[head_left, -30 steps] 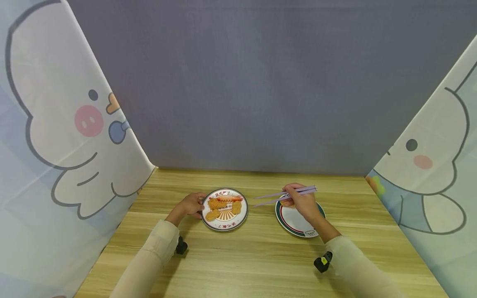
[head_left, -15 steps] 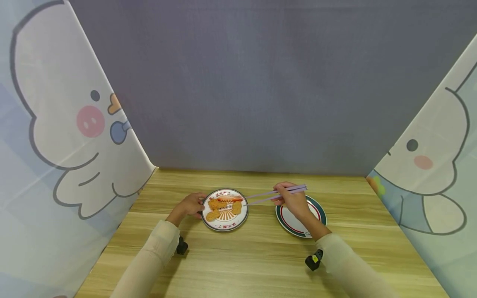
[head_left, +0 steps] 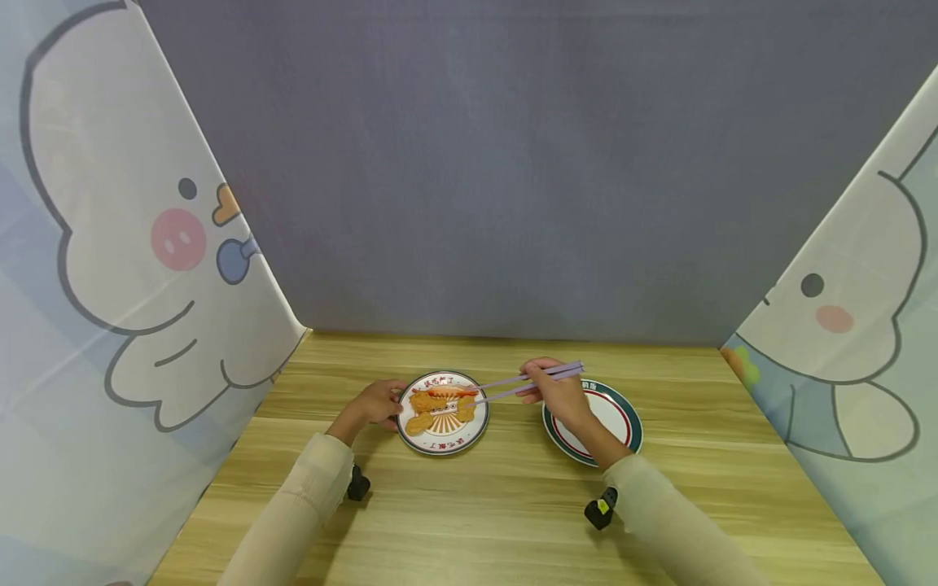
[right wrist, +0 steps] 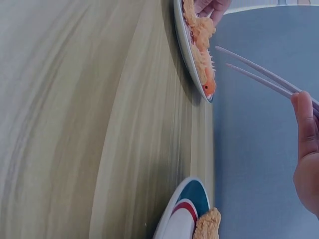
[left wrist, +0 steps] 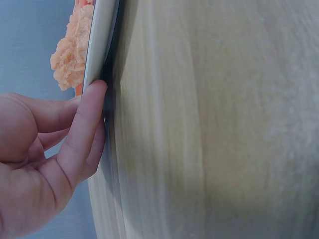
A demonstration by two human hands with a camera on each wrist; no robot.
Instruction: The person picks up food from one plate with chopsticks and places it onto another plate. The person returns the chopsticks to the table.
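My left hand (head_left: 375,402) grips the left rim of a white plate (head_left: 421,440) with a dark edge. On that plate lie a shrimp (head_left: 452,393) and several golden fried pieces (head_left: 420,422), which look like fried chicken. My right hand (head_left: 563,397) holds a pair of pale purple chopsticks (right wrist: 262,72), tips slightly apart. In the head view the tips are over the plate's right side, by the shrimp and the right fried piece (head_left: 465,408); the right wrist view shows them apart from the food. Under my right forearm stands a green-rimmed plate (head_left: 607,412).
A fried piece (right wrist: 207,225) on the green-rimmed plate shows in the right wrist view; my hand hides it in the head view. The wooden table (head_left: 454,521) ends at a grey cloth backdrop (head_left: 469,203). Printed cartoon panels (head_left: 132,285) flank both sides.
My right hand has moved left with the chopsticks, from over the green-rimmed plate until the tips are over the left plate. The left hand and its plate stay put.
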